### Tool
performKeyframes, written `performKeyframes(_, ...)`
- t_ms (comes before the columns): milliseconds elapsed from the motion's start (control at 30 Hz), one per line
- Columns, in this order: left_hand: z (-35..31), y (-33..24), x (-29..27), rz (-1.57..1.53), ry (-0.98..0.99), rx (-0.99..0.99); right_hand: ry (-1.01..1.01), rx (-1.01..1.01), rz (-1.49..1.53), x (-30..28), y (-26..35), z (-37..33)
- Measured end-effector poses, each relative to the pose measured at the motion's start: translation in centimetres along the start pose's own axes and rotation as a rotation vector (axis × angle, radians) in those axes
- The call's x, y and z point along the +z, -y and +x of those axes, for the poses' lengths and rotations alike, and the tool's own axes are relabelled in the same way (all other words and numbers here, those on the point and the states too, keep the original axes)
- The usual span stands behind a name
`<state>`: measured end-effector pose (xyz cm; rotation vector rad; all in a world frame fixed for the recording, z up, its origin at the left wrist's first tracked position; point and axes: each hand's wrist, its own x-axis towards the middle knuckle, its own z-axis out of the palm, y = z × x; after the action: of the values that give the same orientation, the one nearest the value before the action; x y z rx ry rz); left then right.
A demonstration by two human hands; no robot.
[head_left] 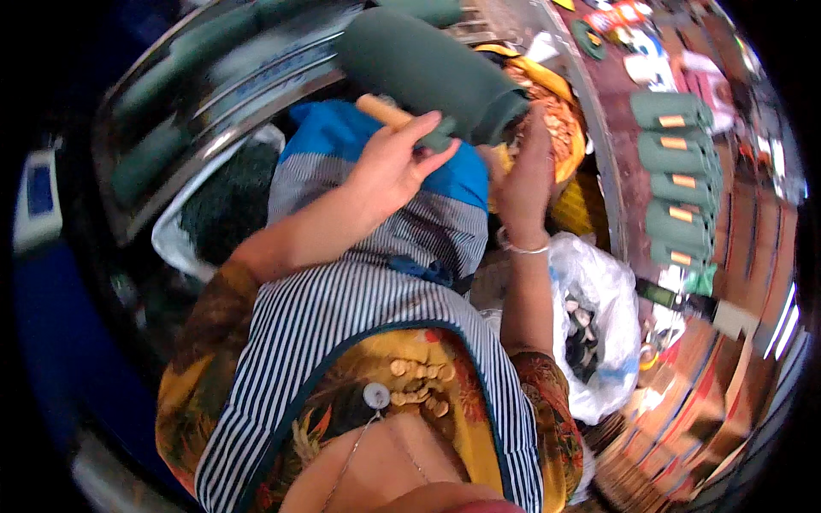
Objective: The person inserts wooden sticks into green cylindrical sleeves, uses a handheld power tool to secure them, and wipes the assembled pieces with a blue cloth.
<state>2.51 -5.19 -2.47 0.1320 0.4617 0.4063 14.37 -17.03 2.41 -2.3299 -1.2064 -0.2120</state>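
A dark green roll of cloth or matting point(428, 68) lies across the far side of my lap, its near end toward the right. My left hand point(389, 167) is closed, thumb against fingers, just below the roll. A tan strip point(382, 111) stands out from its grip, with a small dark green bit at the fingertips; how the two join is hidden. Beside the roll's right end is my right hand point(526, 184), blurred, its fingers stretched upward and holding nothing I can see. Whether it touches the roll I cannot tell.
Several green rolls with tan labels point(674, 158) line the right side. A yellow-rimmed bag of tan pieces point(560, 120) sits beyond my right hand. A clear plastic bag point(607, 342) stands near my right elbow, and a metal-edged machine or table point(231, 85) at the far left.
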Motion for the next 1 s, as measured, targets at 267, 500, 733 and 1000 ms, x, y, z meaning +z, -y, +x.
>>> performKeyframes(267,0.5,2.0,-2.5,1.354,0.043,0.669,0.003,0.911,1.767,5.2,-0.1,-6.6)
performKeyframes(500,-0.2,-6.9,-0.1,1.521,0.285,0.844,0.392,0.641,0.638,-9.7,-7.8,-23.2)
performKeyframes(733,-1.7,-9.2,-3.8,2.098,0.324,0.54,0.858,1.124,-0.238,-9.8,-12.7,-51.2)
performKeyframes(1000,-1.1,-10.6,-4.4,2.094,0.34,0.479,0.386,1.365,-0.457,2.8,-13.7,-56.0)
